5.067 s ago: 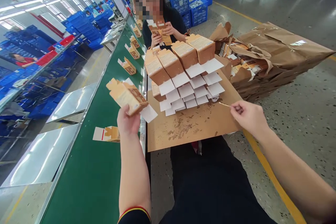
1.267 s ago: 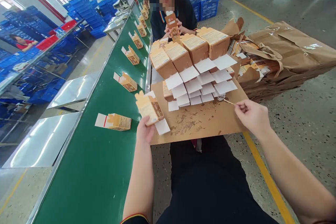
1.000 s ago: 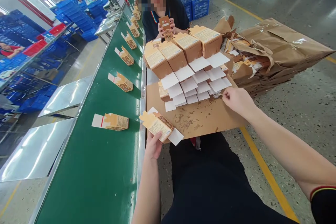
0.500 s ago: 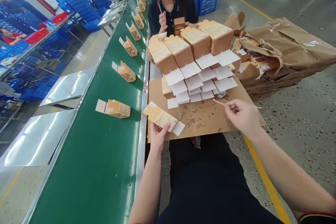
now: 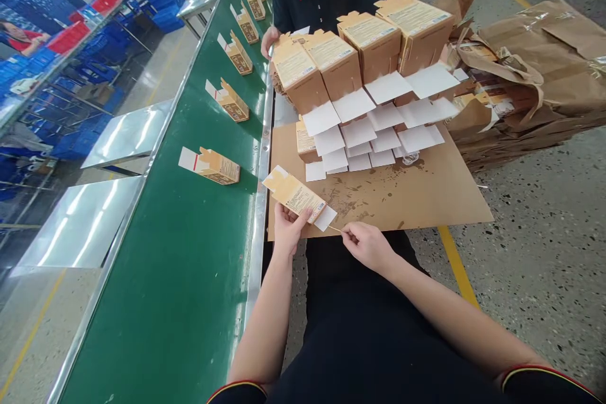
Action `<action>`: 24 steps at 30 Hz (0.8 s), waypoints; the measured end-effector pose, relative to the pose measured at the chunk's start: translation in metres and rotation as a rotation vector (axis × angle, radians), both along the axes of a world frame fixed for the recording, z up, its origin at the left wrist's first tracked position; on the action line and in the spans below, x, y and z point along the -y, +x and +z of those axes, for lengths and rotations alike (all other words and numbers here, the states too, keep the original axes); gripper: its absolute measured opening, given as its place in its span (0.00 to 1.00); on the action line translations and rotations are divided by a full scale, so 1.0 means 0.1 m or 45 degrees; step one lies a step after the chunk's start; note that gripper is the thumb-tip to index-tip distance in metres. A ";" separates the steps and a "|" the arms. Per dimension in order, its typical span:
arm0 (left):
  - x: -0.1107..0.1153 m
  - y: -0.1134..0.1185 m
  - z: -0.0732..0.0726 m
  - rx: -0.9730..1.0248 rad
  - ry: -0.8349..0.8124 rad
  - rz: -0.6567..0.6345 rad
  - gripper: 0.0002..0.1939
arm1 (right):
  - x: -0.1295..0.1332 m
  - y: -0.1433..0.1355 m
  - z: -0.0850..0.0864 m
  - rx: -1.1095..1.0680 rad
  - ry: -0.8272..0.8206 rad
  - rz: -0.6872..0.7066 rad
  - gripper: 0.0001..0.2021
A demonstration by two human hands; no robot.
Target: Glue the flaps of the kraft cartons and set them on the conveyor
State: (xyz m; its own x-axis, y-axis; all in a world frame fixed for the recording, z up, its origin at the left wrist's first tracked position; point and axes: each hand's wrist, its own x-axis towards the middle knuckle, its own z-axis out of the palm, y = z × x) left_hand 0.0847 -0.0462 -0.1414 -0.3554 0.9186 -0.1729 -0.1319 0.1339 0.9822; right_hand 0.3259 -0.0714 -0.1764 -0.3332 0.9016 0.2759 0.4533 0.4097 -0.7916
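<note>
A flat orange-and-white carton is gripped at its lower edge by my left hand, with its white end flap pointing toward my right hand. My right hand pinches a thin stick, whose tip is at the white flap. Both hands are over the near edge of a brown cardboard sheet with dark smears. Behind them stands a stack of brown cartons with white flaps hanging toward me. An opened-up carton stands on the green conveyor to the left.
The green conveyor carries a row of similar cartons. Across the stack, a person in a dark shirt has a hand beside the cartons. Brown paper-wrapped bundles lie at right. Metal shelves and blue crates are at left.
My right hand has swung left with the stick, from over the sheet's right part to the carton's flap. The facing person has lowered a hand to the stack. The view has shifted.
</note>
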 end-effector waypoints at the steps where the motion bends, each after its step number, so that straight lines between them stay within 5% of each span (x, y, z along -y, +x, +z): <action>1: 0.00 0.00 -0.01 -0.001 -0.003 -0.005 0.42 | -0.02 0.02 0.00 0.004 0.000 -0.012 0.12; 13: 0.28 0.24 -0.13 -0.424 0.002 0.058 0.46 | -0.06 0.42 0.19 -0.187 -0.125 -0.429 0.11; 24: 0.32 0.33 -0.34 -0.649 0.007 0.085 0.42 | 0.05 0.51 0.32 -0.242 -0.184 -0.460 0.14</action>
State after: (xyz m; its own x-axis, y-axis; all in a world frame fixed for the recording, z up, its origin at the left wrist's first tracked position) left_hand 0.1180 -0.0778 -0.1759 -0.4514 0.8913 0.0425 0.3557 0.1361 0.9247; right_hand 0.3767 -0.0764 -0.1442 0.0556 0.9848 0.1644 0.3880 0.1304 -0.9124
